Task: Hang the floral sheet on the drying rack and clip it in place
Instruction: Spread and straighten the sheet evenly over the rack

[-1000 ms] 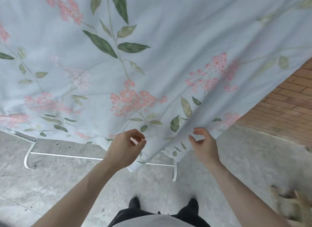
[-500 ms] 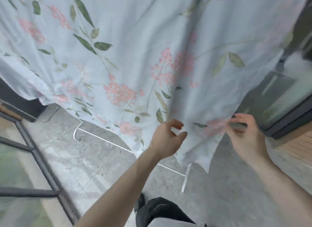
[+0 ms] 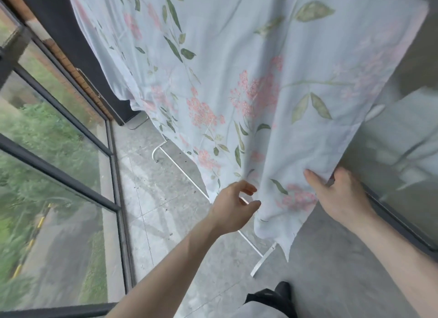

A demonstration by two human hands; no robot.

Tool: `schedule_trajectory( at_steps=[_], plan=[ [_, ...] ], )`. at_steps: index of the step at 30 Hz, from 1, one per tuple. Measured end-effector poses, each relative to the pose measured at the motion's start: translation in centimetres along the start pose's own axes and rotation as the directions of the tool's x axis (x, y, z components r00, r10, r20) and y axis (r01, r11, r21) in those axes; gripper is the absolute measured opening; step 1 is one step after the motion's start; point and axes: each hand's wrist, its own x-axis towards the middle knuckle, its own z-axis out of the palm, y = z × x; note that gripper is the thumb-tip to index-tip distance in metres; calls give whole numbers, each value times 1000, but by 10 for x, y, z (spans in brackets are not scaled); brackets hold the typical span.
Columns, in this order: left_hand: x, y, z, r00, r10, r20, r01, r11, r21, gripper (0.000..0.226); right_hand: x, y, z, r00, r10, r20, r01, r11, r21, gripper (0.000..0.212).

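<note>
Fingers (image 3: 248, 189) of the left hand (image 3: 231, 210) were loosely curled with a narrow gap to the thumb, just beside a vertical fold of the floral sheet (image 3: 237, 69); whether they actually pinched cloth I cannot tell. Right hand (image 3: 341, 197) held the sheet's side edge, thumb on the printed face and the other fingers hidden behind the fabric. Draped from above, the sheet hung down over the white drying rack (image 3: 262, 262), of which only the floor bar and foot showed beneath the hem. No clip was visible anywhere, so the cloth looked unsecured. A hard tug from the right hand could probably drag it sideways off the unseen top rail. Its lower corner hung near the concrete floor (image 3: 166, 211) and might brush the grit. Nearby, the glass railing (image 3: 113, 199) marked an open balcony, where a gust could lift unclipped fabric.
</note>
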Motion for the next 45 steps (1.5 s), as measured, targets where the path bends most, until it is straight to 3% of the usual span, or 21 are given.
schedule_trajectory(
  at_steps=[5, 10, 17, 22, 25, 28, 29, 30, 31, 34, 39, 41, 43, 45],
  plan=[
    [8, 15, 22, 998, -64, -25, 64, 998, -14, 31, 22, 8, -14, 981, -32, 194, 37, 999, -27, 14],
    [15, 38, 43, 995, -50, -84, 57, 994, 88, 33, 49, -3, -39, 915, -125, 383, 177, 979, -105, 12],
    [11, 63, 81, 955, -171, -242, 182, 983, 22, 37, 93, -9, -53, 724, -237, 648, 380, 921, -88, 15],
    [-13, 92, 135, 832, -361, -422, 325, 932, -159, 37, 114, -9, -65, 496, -335, 801, 507, 861, 46, 26],
    [-25, 102, 161, 768, -419, -483, 355, 908, -223, 37, 123, 0, -70, 401, -354, 845, 540, 836, 94, 32],
    [-31, 96, 163, 752, -424, -504, 376, 905, -200, 39, 130, 3, -63, 437, -354, 827, 471, 873, 125, 50],
    [-41, 124, 183, 646, -492, -584, 392, 870, -299, 40, 135, -3, -74, 299, -375, 878, 525, 833, 177, 55],
    [-42, 128, 184, 629, -504, -592, 399, 863, -311, 40, 139, -1, -76, 266, -372, 889, 526, 829, 190, 57],
    [-42, 129, 186, 640, -499, -584, 390, 866, -312, 40, 143, -1, -75, 297, -358, 885, 497, 849, 176, 59],
    [-40, 132, 192, 639, -497, -587, 409, 866, -289, 41, 146, 4, -73, 284, -373, 883, 478, 854, 207, 61],
    [-5, 140, 188, 652, -468, -597, 384, 882, -272, 62, 155, -9, -61, 278, -410, 869, 485, 841, 241, 28],
    [12, 139, 190, 631, -493, -599, 401, 868, -292, 71, 159, -13, -57, 267, -416, 869, 513, 825, 237, 26],
    [27, 139, 193, 592, -517, -619, 440, 850, -289, 65, 160, -18, -52, 238, -400, 885, 551, 806, 216, 31],
    [37, 142, 194, 535, -509, -675, 465, 844, -268, 43, 158, -23, -49, 205, -392, 897, 573, 791, 215, 32]
  ],
)
